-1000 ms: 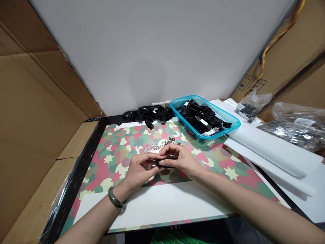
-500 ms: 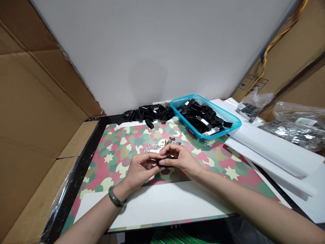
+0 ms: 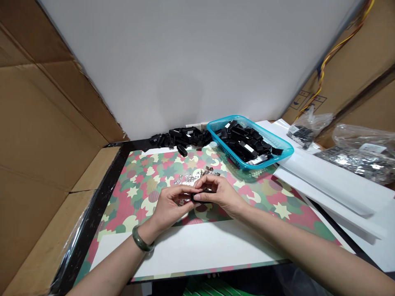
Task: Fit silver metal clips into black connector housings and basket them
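Observation:
Both hands meet over the camouflage-patterned mat [image 3: 135, 193]. My left hand [image 3: 171, 205], with a green bangle on its wrist, and my right hand [image 3: 219, 194] pinch one small black plastic part [image 3: 202, 193] between their fingertips. Just beyond the fingers lies a scatter of small shiny metal pieces [image 3: 189, 178]. What the left fingers press against the part is hidden.
A turquoise basket [image 3: 285, 151] full of black parts stands at the back right. A loose heap of black parts [image 3: 180, 137] lies against the white back wall. Plastic bags [image 3: 359, 158] of parts rest on white foam sheets [image 3: 327, 179] at right. Cardboard walls [image 3: 40, 135] close the left side.

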